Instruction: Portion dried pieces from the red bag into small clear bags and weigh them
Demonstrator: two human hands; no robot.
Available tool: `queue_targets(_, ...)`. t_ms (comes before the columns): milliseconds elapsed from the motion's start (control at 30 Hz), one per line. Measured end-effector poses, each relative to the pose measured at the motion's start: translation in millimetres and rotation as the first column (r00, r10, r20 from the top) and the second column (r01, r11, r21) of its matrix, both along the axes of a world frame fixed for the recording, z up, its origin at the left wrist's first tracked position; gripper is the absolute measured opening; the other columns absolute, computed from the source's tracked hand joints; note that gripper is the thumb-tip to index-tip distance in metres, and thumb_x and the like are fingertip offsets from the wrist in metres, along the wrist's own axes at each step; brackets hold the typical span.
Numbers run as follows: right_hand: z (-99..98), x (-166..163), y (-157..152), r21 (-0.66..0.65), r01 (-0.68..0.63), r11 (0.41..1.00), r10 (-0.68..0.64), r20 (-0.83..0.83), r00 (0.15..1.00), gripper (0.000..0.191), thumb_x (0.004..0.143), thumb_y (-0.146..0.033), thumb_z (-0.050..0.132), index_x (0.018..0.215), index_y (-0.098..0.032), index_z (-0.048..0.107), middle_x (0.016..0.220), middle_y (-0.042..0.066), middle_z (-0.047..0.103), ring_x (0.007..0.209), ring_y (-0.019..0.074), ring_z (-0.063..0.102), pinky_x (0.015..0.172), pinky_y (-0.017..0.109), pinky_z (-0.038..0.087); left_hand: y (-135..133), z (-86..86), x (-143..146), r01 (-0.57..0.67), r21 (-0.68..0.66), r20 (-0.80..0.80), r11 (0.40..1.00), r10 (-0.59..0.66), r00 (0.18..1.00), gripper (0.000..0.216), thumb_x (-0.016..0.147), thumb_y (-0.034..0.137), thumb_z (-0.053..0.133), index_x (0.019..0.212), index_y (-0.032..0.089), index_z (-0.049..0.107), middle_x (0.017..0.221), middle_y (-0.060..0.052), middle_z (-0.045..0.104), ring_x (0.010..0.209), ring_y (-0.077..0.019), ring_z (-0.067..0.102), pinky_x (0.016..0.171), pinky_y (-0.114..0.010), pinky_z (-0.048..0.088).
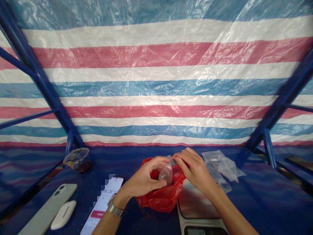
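A small clear plastic bag (pixel 166 174) with contents I cannot make out is between my hands, over an open red plastic bag (pixel 160 199). My left hand (pixel 153 174), a metal watch on its wrist, curls round the clear bag's body with thumb and fingers. The fingers of my right hand (pixel 192 164) pinch the clear bag's top edge. What the red bag holds is mostly hidden by my hands. Under my right forearm lies a kitchen scale (pixel 198 202), its display partly in view at the bottom edge.
Several empty clear bags (pixel 222 166) lie right of the scale. To the left are a lit phone (pixel 105 199), a second phone (pixel 52 205), a white earbud case (pixel 64 214) and a lidded plastic cup (pixel 79 160) with dark liquid. Blue metal bars (pixel 46 88) frame a striped tarp (pixel 158 75).
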State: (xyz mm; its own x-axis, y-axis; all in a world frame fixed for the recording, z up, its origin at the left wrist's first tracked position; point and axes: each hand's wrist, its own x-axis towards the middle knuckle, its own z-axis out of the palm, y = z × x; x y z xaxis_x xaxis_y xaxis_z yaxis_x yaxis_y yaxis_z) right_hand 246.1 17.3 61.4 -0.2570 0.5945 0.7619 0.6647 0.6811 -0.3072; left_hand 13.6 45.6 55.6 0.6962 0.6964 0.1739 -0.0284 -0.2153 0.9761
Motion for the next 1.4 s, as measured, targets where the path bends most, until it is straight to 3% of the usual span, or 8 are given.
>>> queue_targets(367,3.4,1,-3,-0.011,0.011,1.0,-0.011,0.007,1.0,0.021,0.104,-0.021,0.051,0.099,-0.024,0.071,0.089,0.005,0.075,0.079,0.0204,0.062,0.079,0.038,0.047,-2,1.6,1,-0.064,0.105,-0.054,0.992,0.07,0.996,0.064,0.086,0.025,0.077,0.144,0.025,0.049,0.124,-0.009,0.071,0.119,-0.0244,0.065,0.112,-0.042,0.042)
queue_targets(567,8.8,-2,-12,-0.058,-0.085,0.995,0.087,0.04,0.995,0.026,0.096,-0.021,0.062,0.121,-0.026,0.068,0.114,0.01,0.069,0.104,0.0256,0.062,0.089,0.042,0.051,-2,0.9,5,-0.147,0.117,-0.029,0.982,0.152,0.988,0.071,0.084,0.025,0.079,0.147,0.025,0.044,0.12,-0.007,0.072,0.117,-0.0244,0.066,0.112,-0.042,0.041)
queue_targets(700,8.4,-7,-13,-0.114,-0.128,0.985,0.136,0.073,0.988,0.021,0.094,-0.017,0.064,0.112,-0.027,0.07,0.118,0.009,0.068,0.11,0.026,0.061,0.093,0.043,0.05,-3,0.2,6,-0.104,0.067,-0.033,0.992,0.107,0.994,0.072,0.087,0.03,0.077,0.15,0.027,0.04,0.122,-0.008,0.072,0.117,-0.0239,0.067,0.111,-0.041,0.043)
queue_targets(900,6.8,-8,-8,-0.074,-0.119,0.99,0.11,-0.121,0.987,0.01,0.098,-0.019,0.061,0.097,-0.025,0.069,0.099,0.005,0.072,0.095,0.0218,0.065,0.087,0.039,0.051,-4,-0.4,2,-0.027,0.079,-0.115,0.996,0.036,0.993,0.074,0.09,0.034,0.076,0.153,0.027,0.039,0.137,-0.01,0.067,0.126,-0.0255,0.063,0.114,-0.042,0.042)
queue_targets(1033,7.9,-3,-4,-0.074,-0.026,0.997,0.001,-0.311,0.95,0.009,0.096,-0.024,0.066,0.087,-0.024,0.067,0.083,0.001,0.071,0.079,0.0184,0.064,0.077,0.033,0.049,-2,2.3,5,-0.03,0.09,-0.072,0.996,0.036,0.997,0.039,0.101,0.041,0.058,0.136,0.022,0.062,0.131,-0.011,0.07,0.121,-0.0245,0.066,0.109,-0.038,0.047)
queue_targets(1133,7.9,12,5,-0.107,0.121,0.987,-0.157,-0.443,0.883,0.009,0.095,-0.032,0.066,0.094,-0.023,0.067,0.081,0.0,0.068,0.074,0.017,0.061,0.073,0.03,0.049,3,2.2,6,-0.077,0.12,-0.078,0.99,0.087,0.993,0.035,0.103,0.044,0.053,0.12,0.019,0.071,0.116,-0.01,0.076,0.11,-0.0227,0.07,0.103,-0.035,0.051)
queue_targets(1267,-0.6,67,21,-0.245,0.351,0.904,-0.424,-0.398,0.814,0.032,0.093,-0.039,0.062,0.12,-0.023,0.064,0.08,0.0,0.069,0.07,0.0184,0.063,0.069,0.03,0.047,8,-1.0,4,-0.204,0.158,-0.074,0.966,0.217,0.973,0.033,0.102,0.044,0.054,0.116,0.019,0.071,0.105,-0.008,0.077,0.099,-0.0203,0.071,0.093,-0.031,0.053)
queue_targets(1400,-23.2,143,25,-0.485,0.634,0.602,-0.705,0.048,0.707,0.032,0.092,-0.032,0.057,0.119,-0.022,0.069,0.087,0.006,0.076,0.08,0.0264,0.071,0.075,0.035,0.048,10,-4.2,3,-0.251,0.194,-0.071,0.948,0.269,0.96,0.029,0.101,0.041,0.054,0.11,0.019,0.072,0.099,-0.006,0.075,0.094,-0.0189,0.069,0.088,-0.029,0.052)
